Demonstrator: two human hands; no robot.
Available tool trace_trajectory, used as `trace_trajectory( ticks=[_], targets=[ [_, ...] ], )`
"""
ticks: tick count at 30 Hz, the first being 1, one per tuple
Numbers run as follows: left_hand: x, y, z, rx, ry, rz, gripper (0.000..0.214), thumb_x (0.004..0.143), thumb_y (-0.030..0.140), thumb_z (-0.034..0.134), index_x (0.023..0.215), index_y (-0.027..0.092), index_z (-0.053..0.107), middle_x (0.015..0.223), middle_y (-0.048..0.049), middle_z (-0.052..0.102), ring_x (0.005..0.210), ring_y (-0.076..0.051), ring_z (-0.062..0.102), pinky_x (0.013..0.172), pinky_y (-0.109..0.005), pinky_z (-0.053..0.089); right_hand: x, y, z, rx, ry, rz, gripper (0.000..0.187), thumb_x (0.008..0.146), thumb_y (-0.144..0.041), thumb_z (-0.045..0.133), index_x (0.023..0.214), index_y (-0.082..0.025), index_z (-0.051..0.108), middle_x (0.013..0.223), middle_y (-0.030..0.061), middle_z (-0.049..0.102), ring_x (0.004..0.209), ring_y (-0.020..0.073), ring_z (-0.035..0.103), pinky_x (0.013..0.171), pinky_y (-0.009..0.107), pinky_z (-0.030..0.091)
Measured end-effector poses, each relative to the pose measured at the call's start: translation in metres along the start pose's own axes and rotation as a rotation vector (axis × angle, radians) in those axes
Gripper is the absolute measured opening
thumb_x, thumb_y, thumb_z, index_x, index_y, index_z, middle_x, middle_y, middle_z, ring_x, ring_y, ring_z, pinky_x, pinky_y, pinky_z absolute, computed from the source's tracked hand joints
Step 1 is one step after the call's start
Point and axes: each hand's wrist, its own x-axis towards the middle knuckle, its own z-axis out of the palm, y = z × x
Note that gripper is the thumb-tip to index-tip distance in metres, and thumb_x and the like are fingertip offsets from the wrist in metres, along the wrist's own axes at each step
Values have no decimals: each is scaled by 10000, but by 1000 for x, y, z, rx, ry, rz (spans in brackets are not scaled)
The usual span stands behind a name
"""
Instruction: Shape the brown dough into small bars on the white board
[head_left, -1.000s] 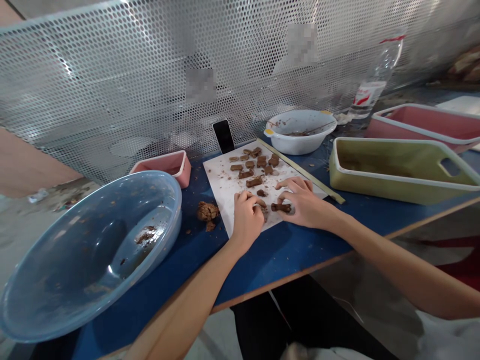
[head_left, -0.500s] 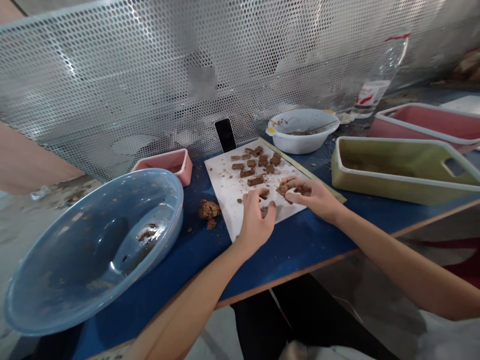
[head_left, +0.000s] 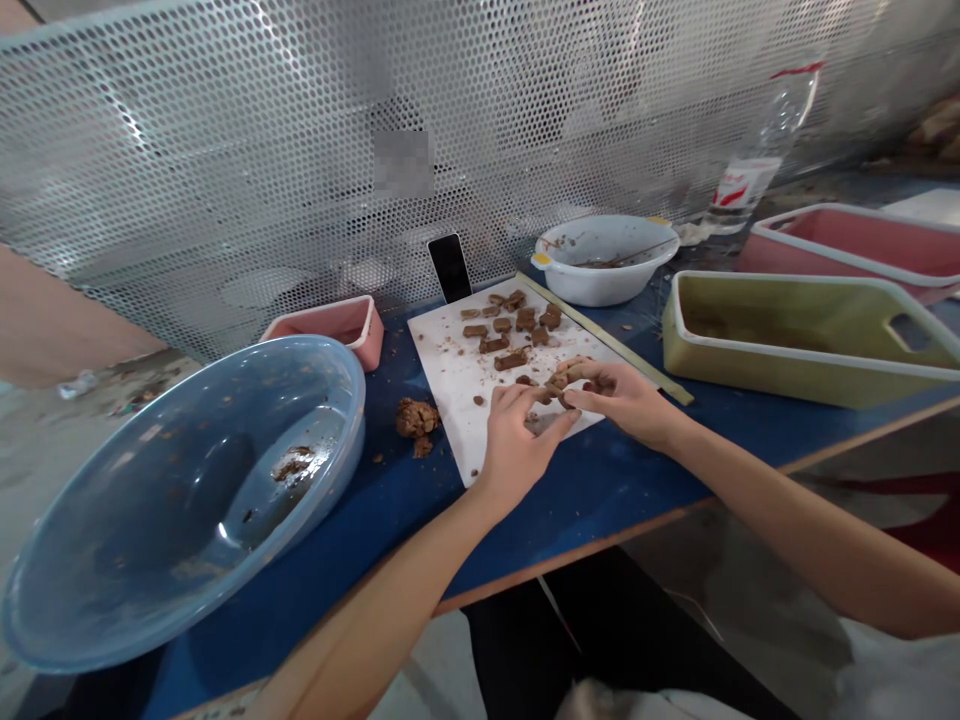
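Both hands meet over the near part of a white board (head_left: 457, 385) on the blue table (head_left: 577, 490). My left hand (head_left: 517, 440) rests on the board with its fingers curled, pinching a small brown dough piece (head_left: 541, 393) at its fingertips. My right hand (head_left: 619, 395) holds a brown dough piece in its curled fingers, touching the left fingertips. Several cut brown dough pieces (head_left: 510, 325) lie in rows at the board's far end. A lump of brown dough (head_left: 416, 418) sits on the table left of the board.
A big blue basin (head_left: 187, 490) fills the left. A small pink tray (head_left: 337, 325), a black phone (head_left: 450, 268), a white bowl (head_left: 604, 258), a long stick (head_left: 600, 338), a green tray (head_left: 795, 335), a pink tray (head_left: 855, 245) and a plastic bottle (head_left: 750, 160) stand before a perforated metal screen (head_left: 300, 150).
My right hand lifted a dough piece off the board and moved up and right. My left hand slid right, and its fingertips now meet the right hand's.
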Motion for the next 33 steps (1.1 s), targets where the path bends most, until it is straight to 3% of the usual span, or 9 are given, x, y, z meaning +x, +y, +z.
trace_trajectory(
  ticks=[7, 14, 18, 22, 27, 33],
  targets=[
    [0, 4, -1, -23, 21, 0, 117, 968, 330, 839, 1022, 247, 775, 1035, -44, 779, 1079, -251, 677, 960, -421, 552, -1, -5, 1, -14, -19, 12, 456, 878, -662, 832, 1028, -232, 813, 1240, 112, 704, 1105, 282, 691, 856, 379, 588],
    [0, 4, -2, 27, 49, 45, 59, 957, 251, 790, 982, 236, 739, 1015, -57, 750, 1058, -264, 660, 968, -439, 545, -2, 3, -4, -15, 45, 3, 487, 847, -684, 861, 1095, -266, 837, 1326, 104, 713, 1228, 339, 678, 917, 432, 599],
    [5, -2, -10, 140, -10, 113, 73, 988, 293, 757, 1030, 237, 736, 1044, -73, 747, 1087, -284, 640, 977, -451, 539, -4, 3, -15, -67, 73, 2, 505, 873, -653, 854, 1225, -293, 812, 1332, 100, 746, 1183, 358, 692, 918, 481, 597],
    [22, -4, -28, 275, -162, 253, 105, 999, 311, 735, 1038, 214, 744, 1039, -99, 730, 1085, -295, 617, 1012, -458, 537, -4, -15, -34, -216, 148, -57, 520, 917, -664, 800, 1299, -314, 760, 1354, 79, 728, 1147, 357, 695, 991, 533, 572],
    [45, 1, -58, 450, -351, 327, 83, 986, 298, 743, 990, 217, 762, 1009, -96, 720, 1092, -311, 608, 1057, -487, 513, 15, -45, -48, -568, -54, -280, 430, 969, -650, 742, 1270, -344, 775, 1377, 92, 672, 1376, 387, 576, 1244, 605, 399],
    [48, -6, -73, 652, -486, 302, 126, 1004, 323, 734, 980, 202, 762, 1008, -109, 720, 1165, -349, 605, 1036, -513, 487, 54, -40, -30, -799, -295, -371, 357, 951, -630, 764, 1155, -345, 831, 1396, 91, 637, 1370, 372, 546, 1222, 611, 389]
  ],
)
